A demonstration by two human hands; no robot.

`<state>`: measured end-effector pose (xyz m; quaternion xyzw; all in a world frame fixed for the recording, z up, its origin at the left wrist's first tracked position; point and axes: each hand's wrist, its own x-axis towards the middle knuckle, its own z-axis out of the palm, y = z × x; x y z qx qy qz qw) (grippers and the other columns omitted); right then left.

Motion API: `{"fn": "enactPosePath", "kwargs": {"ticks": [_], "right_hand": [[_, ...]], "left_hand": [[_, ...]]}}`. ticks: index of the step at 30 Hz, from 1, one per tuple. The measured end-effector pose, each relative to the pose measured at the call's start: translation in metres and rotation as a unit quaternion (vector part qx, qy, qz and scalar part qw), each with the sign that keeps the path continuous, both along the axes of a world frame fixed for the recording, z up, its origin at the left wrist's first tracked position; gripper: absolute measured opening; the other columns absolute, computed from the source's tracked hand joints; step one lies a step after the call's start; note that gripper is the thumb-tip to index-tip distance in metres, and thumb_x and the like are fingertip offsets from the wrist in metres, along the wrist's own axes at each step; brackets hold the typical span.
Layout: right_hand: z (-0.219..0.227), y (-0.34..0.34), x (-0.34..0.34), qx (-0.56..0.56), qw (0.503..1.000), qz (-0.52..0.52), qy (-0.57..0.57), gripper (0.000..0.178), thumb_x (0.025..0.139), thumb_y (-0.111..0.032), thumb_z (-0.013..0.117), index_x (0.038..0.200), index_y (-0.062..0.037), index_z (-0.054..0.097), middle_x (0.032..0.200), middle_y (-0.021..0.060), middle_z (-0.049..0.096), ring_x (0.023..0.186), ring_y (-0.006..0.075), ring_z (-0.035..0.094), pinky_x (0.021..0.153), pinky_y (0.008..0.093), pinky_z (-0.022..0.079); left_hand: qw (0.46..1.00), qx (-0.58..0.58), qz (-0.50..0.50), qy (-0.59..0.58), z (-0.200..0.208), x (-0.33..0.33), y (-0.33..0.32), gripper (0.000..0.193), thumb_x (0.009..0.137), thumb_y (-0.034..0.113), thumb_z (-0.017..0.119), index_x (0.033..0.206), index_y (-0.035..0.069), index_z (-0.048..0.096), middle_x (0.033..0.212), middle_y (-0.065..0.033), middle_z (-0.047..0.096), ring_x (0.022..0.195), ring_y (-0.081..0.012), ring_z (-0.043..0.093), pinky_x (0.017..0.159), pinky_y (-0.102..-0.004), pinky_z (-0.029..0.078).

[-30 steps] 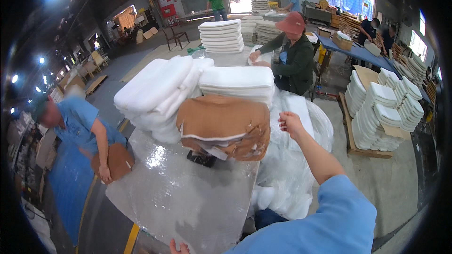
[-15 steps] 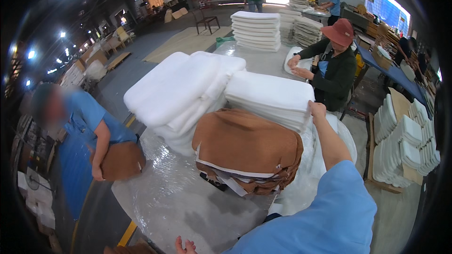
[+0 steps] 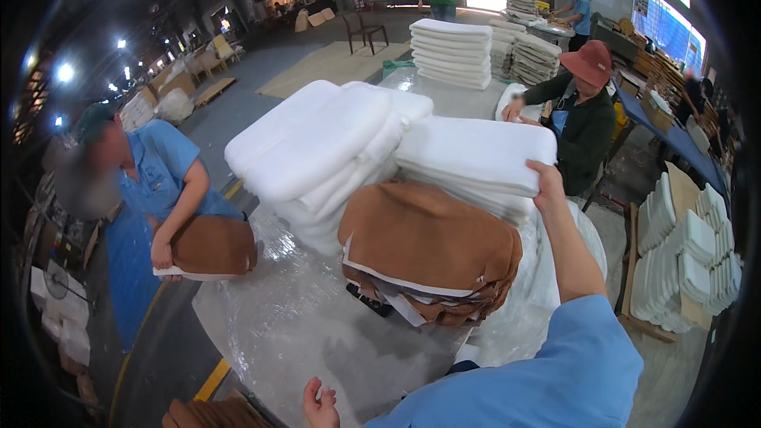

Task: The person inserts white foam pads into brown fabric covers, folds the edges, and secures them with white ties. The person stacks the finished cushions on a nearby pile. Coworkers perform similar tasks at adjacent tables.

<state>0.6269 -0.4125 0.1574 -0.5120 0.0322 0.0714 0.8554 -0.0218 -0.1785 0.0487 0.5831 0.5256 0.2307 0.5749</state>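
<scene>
While the right hand grips the near right corner of the top white pad, the left hand is held near the lower edge of the view, open and empty, with its fingers loosely curled. The top white pad lies flat on the middle pad stack, which stands on the work table. The brown fabric pile is positioned directly in front of the middle pad stack, on the wearer's side; a white edge shows along its near face, and a black object protrudes from beneath it. The taller pad stack, also white, stands immediately to the left, with its upper pads tilted. The work table is covered with glossy, creased plastic film. Clear plastic wrapping is located to the right of the brown fabric pile, partly behind the right forearm. At the left side of the table, a co-worker in a blue shirt holds a brown-covered pad. Beyond the right hand, a co-worker in a red hat has hands near a white piece. A neat pad stack stands at the far end of the table. On the floor at the right, white pads are stacked on a wooden pallet.
</scene>
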Motion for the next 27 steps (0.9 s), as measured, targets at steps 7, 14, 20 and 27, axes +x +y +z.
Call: {"fn": "enactPosePath", "kwargs": {"ticks": [7, 14, 20, 27], "right_hand": [[0.037, -0.081, -0.177, 0.007, 0.996, 0.018, -0.083, 0.067, 0.081, -0.007, 0.074, 0.144, 0.0011, 0.053, 0.131, 0.0151, 0.066, 0.119, 0.0312, 0.065, 0.104, 0.0444, 0.053], [-0.001, -0.090, -0.369, -0.032, 0.994, 0.100, -0.015, 0.076, 0.075, -0.014, 0.078, 0.144, 0.0018, 0.052, 0.132, 0.0162, 0.066, 0.117, 0.0312, 0.066, 0.101, 0.0435, 0.055], [-0.103, -0.052, -0.501, -0.027, 0.952, 0.284, 0.109, 0.075, 0.072, -0.011, 0.079, 0.142, -0.0011, 0.056, 0.125, 0.0149, 0.069, 0.112, 0.0293, 0.069, 0.100, 0.0418, 0.056], [-0.196, -0.032, -0.582, -0.042, 0.883, 0.406, 0.230, 0.076, 0.079, -0.007, 0.079, 0.149, -0.0020, 0.049, 0.132, 0.0138, 0.067, 0.119, 0.0268, 0.066, 0.103, 0.0425, 0.054]], "left_hand": [[0.992, 0.017, -0.093, -0.088, 0.022, -0.012, 0.037, 0.049, 0.108, 0.031, 0.059, 0.150, 0.007, 0.053, 0.139, -0.0130, 0.064, 0.114, -0.0232, 0.065, 0.088, -0.0379, 0.056], [0.980, 0.048, -0.137, -0.138, 0.091, -0.017, 0.088, 0.057, 0.110, 0.045, 0.053, 0.153, 0.006, 0.051, 0.139, -0.0117, 0.065, 0.117, -0.0220, 0.066, 0.101, -0.0372, 0.051], [0.985, -0.172, -0.013, -0.016, -0.025, -0.156, 0.109, 0.063, 0.110, 0.053, 0.049, 0.143, 0.000, 0.058, 0.135, -0.0118, 0.067, 0.120, -0.0216, 0.064, 0.102, -0.0376, 0.051], [0.967, -0.204, 0.150, -0.036, -0.073, -0.282, 0.033, 0.065, 0.112, 0.050, 0.045, 0.141, -0.007, 0.056, 0.139, -0.0172, 0.063, 0.126, -0.0266, 0.061, 0.107, -0.0401, 0.050]]}}
